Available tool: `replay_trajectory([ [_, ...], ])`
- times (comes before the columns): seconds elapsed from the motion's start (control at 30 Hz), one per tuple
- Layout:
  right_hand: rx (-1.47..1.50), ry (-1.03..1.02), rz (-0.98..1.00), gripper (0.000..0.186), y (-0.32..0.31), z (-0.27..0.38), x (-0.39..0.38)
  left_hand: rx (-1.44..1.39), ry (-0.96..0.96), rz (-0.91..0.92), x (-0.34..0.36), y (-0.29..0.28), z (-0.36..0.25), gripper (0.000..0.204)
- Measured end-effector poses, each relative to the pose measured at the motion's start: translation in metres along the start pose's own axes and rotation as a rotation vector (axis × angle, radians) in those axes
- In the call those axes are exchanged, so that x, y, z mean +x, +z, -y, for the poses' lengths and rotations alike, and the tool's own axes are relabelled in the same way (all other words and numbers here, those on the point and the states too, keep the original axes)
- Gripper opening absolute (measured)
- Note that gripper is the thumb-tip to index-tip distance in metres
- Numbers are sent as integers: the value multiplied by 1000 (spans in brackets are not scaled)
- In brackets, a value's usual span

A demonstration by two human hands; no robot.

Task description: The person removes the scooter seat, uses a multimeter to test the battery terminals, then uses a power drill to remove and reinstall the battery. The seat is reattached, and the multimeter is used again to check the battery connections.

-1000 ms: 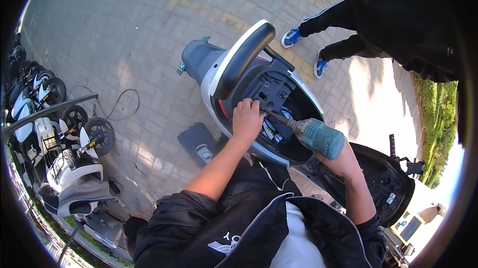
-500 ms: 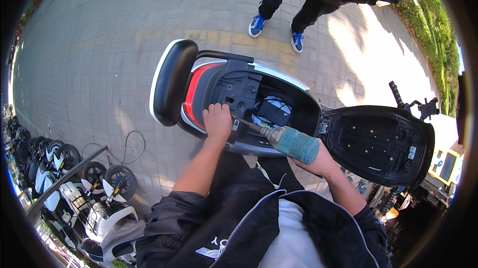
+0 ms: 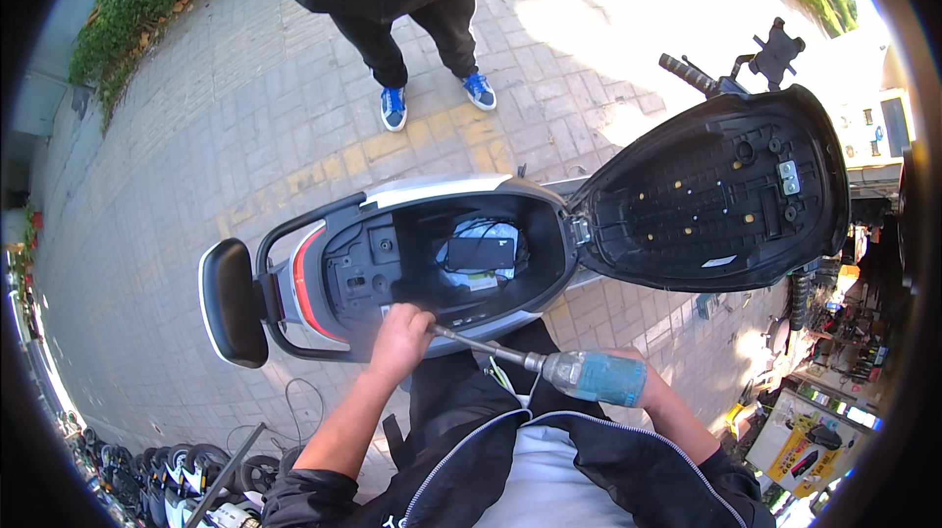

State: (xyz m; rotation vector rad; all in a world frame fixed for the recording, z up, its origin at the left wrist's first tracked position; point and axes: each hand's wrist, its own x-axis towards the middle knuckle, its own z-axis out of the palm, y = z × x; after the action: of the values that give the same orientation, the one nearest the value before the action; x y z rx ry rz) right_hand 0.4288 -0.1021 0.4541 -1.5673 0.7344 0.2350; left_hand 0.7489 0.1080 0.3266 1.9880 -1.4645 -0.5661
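2 hands work the scooter's open underseat compartment (image 3: pixel 461 263); the left hand (image 3: pixel 397 337) pinches the bit's tip at its near rim, the right hand (image 3: pixel 638 386) is clamped on the teal power drill (image 3: pixel 589 376); if the bit skips off, it could likely catch those fingers.

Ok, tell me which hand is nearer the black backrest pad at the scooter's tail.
Left. The left hand rests on the scooter's near rim, beside the backrest pad. The right hand grips the teal drill, farther off.

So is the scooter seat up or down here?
Up. The seat is swung open, its black underside facing the camera, and the storage well is exposed.
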Motion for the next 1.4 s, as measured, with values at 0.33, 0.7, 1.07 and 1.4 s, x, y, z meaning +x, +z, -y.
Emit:
replay_trajectory([
  [0.33, 270, 143, -176, 63, -79, -103, -113, -515, -161, 318, 37, -11, -126, 28],
  [0.7, 788, -71, -46, 72, -119, -145, -152, -1756, -503, 59, 11, 41, -177, 19],
  [1.07, 479, 14, -272, 81, -108, -153, -161, -1030, -1097, 183, 71, 124, -127, 41],
  [1.4, -18, -109, -347, 64, -86, -172, -170, -1603, -834, 413, -2, 98, -217, 60],
])
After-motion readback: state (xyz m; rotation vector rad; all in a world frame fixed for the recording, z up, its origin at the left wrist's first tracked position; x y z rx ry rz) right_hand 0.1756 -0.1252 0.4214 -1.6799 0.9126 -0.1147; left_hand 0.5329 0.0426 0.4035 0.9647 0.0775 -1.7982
